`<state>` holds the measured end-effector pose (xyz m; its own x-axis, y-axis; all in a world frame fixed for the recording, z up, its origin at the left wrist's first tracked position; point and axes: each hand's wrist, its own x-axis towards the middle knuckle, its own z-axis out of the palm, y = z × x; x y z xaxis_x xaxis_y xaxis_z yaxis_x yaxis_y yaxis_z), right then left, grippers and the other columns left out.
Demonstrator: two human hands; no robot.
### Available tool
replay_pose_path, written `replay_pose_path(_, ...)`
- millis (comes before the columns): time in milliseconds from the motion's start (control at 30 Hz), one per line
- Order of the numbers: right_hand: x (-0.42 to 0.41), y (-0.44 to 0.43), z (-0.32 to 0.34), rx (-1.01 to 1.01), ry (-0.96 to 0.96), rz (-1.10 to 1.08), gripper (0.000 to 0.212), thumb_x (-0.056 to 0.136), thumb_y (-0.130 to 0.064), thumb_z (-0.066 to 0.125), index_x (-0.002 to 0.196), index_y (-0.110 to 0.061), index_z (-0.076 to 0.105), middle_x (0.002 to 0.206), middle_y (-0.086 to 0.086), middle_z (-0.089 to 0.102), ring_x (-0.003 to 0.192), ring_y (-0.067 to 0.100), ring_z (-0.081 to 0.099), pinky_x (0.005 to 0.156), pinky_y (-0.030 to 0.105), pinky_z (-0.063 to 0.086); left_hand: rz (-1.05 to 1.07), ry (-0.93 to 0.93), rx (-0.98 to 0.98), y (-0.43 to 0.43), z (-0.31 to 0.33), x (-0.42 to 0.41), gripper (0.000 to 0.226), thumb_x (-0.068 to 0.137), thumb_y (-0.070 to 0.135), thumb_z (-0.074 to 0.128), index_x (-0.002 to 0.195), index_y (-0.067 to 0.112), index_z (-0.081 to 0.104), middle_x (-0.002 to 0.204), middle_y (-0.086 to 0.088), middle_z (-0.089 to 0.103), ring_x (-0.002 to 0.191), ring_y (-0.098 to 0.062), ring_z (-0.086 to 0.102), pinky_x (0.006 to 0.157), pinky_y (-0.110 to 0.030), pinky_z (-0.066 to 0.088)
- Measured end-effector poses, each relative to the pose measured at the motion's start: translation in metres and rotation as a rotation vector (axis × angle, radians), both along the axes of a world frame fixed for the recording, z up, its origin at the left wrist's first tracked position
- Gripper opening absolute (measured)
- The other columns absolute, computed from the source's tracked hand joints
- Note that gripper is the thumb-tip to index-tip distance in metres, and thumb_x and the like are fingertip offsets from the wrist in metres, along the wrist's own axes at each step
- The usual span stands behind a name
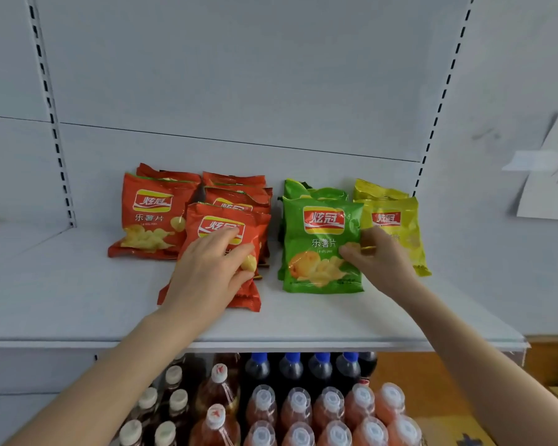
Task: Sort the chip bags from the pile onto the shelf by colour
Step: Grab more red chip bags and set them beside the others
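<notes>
Clearly 炫冠 red bag [214,221], 乐薯片 green bag [319,252]

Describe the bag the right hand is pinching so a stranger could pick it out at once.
On the white shelf above the bottles, chip bags stand grouped red, green, yellow. Take the front green bag: the only green one showing its full face.

Three clusters of chip bags sit in a row toward the back of the shelf [78,300]: the left cluster [152,226], the middle cluster [319,255] and, just beside it, the right cluster [398,230]. Bottles [297,410] stand below the shelf, and a paper sheet [551,175] hangs on the wall at far right.
</notes>
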<state>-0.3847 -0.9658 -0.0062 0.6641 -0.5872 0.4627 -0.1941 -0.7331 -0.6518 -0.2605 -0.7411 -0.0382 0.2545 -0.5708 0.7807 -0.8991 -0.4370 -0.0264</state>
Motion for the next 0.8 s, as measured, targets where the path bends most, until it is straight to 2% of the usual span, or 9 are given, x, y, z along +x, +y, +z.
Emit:
replay_pose_path(300, -0.003, 0.006, 0.0, 0.064, -0.01, 0.036, 0.042, 0.082, -0.025, 0.067, 0.118, -0.008, 0.053, 0.1, 0.004, 0.062, 0.091, 0.023, 0.062, 0.084, 0.047, 0.051, 0.02, 0.024, 0.013, 0.002, -0.002, 0.002, 0.038, 0.063, 0.014, 0.087, 0.097, 0.006, 0.072, 0.109, -0.021, 0.064, 0.101, -0.041, 0.063, 0.079, -0.05, 0.051)
replay_pose_path(500, -0.008, 0.01, -0.003, 0.04, -0.013, 0.023, 0.051, 0.081, -0.032, 0.068, 0.122, -0.007, 0.051, 0.103, 0.003, 0.06, 0.093, 0.022, 0.061, 0.085, 0.045, 0.051, 0.017, 0.022, 0.012, 0.005, -0.003, 0.002, 0.034, 0.069, 0.01, 0.082, 0.101, 0.004, 0.072, 0.113, -0.022, 0.063, 0.105, -0.042, 0.06, 0.084, -0.051, 0.049)
replay_pose_path(633, -0.011, 0.01, -0.006, -0.005, -0.005, -0.001, 0.054, 0.081, -0.037, 0.067, 0.124, -0.009, 0.049, 0.105, 0.002, 0.06, 0.095, 0.02, 0.059, 0.084, 0.04, 0.05, 0.017, 0.017, -0.007, 0.004, -0.004, 0.002, 0.025, 0.081, 0.009, 0.07, 0.105, 0.004, 0.071, 0.119, -0.022, 0.061, 0.113, -0.042, 0.057, 0.091, -0.052, 0.044)
replay_pose_path(700, -0.013, 0.01, -0.007, -0.019, -0.003, -0.011, 0.056, 0.082, -0.038, 0.066, 0.125, -0.009, 0.048, 0.107, 0.004, 0.061, 0.097, 0.021, 0.059, 0.084, 0.039, 0.05, 0.029, 0.025, -0.006, 0.004, -0.005, 0.003, 0.029, 0.082, 0.015, 0.059, 0.108, 0.005, 0.07, 0.121, -0.022, 0.06, 0.115, -0.042, 0.055, 0.092, -0.053, 0.044)
replay_pose_path(800, -0.015, 0.012, -0.006, -0.054, -0.018, -0.037, 0.056, 0.082, -0.038, 0.065, 0.126, -0.008, 0.048, 0.11, 0.003, 0.06, 0.101, 0.019, 0.057, 0.084, 0.036, 0.048, 0.035, 0.039, 0.006, 0.005, -0.006, 0.003, 0.034, 0.081, 0.016, 0.054, 0.109, 0.005, 0.069, 0.121, -0.022, 0.06, 0.116, -0.043, 0.055, 0.093, -0.054, 0.043)
